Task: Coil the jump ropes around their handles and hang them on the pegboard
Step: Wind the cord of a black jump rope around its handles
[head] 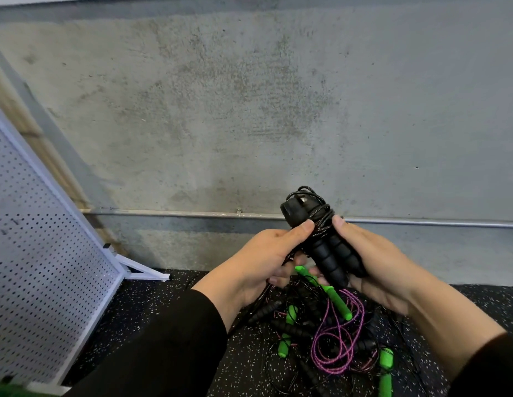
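Note:
A black jump rope [321,239] with two ribbed foam handles side by side is held up in front of the concrete wall, its cord wound around the handles' upper ends. My left hand [266,256] grips the left side, thumb pressed on the coils. My right hand [372,262] grips the right handle, thumb against the cord. A loose length of black cord trails down from under my left hand. Below my hands a tangled pile of jump ropes [332,336] lies on the floor, with green and black handles and a pink cord. The white pegboard [40,270] stands at the left.
The pegboard leans on a white frame with a foot [143,270] on the black speckled rubber floor [169,313]. A metal pipe [421,223] runs along the grey concrete wall behind my hands. No hooks show on the visible pegboard area.

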Demonstrator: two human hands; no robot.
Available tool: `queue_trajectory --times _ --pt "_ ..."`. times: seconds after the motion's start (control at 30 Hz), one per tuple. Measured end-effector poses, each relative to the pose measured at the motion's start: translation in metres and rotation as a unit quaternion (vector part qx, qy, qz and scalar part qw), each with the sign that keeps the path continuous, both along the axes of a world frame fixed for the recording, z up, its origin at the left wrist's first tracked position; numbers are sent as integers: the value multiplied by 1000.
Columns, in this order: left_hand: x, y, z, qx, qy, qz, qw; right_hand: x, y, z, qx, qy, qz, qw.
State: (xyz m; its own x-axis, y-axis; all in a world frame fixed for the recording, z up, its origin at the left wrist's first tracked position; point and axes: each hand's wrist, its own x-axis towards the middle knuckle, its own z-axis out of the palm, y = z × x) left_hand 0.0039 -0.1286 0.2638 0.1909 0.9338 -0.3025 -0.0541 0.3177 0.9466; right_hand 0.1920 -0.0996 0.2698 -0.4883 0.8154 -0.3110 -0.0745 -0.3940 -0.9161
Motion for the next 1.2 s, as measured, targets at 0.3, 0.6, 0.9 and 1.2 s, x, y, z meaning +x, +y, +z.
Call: queue_trajectory --times 0.3,0.6,0.9,1.2 --pt "5 2 -3 -48 42 17 998 -5 9 -6 278 -227 -120 926" --pt "2 3 -7 -24 26 36 999 -5 0 -3 213 -187 -67 957" --pt "1 5 -7 -47 14 9 999 -8 6 -8 291 -263 -99 914" --pt "-1 5 -11 -57 19 50 997 -5 4 -22 334 -320 14 887"
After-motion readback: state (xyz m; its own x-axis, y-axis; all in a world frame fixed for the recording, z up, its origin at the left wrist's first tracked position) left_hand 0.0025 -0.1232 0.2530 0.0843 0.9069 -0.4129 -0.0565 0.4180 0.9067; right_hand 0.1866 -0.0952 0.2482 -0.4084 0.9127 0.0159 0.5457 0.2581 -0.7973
